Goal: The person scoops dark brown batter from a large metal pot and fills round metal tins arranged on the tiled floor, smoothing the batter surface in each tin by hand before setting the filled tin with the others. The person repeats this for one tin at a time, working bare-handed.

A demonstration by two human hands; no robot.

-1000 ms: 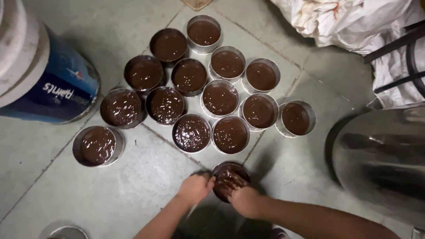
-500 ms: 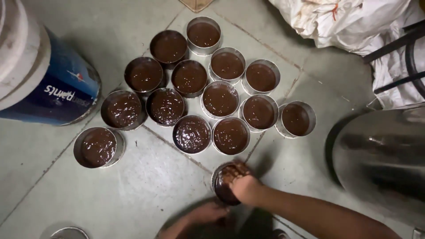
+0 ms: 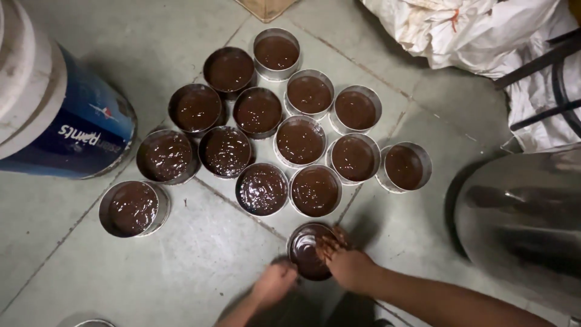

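Head view, looking straight down at a tiled floor (image 3: 151,284). The nearest tin (image 3: 310,249), a small round metal tin of dark brown batter, stands on the floor at the bottom centre of the frame, apart from the cluster of filled tins (image 3: 284,133) beyond it and just below the two closest of them.

Right hand (image 3: 346,261): rests on the right rim of the nearest tin, with the fingertips (image 3: 327,245) spread apart and reaching over the rim onto the batter surface. The fingers are smeared with batter. They are not closed around the tin wall.

Left hand (image 3: 275,284): lies low at the tin's lower left, just beside the rim. Motion blur prevents telling whether it touches the tin or how its fingers are set.

Relation: the tin sits between the two hands, left of the right hand's fingers and up and right of the left hand. The tin is round, so it has no long axis. The right hand is the nearer one.

Surroundings: a blue and white bucket (image 3: 60,121) lies at left, a large steel vessel (image 3: 520,218) at right, white sacks (image 3: 478,30) at upper right.
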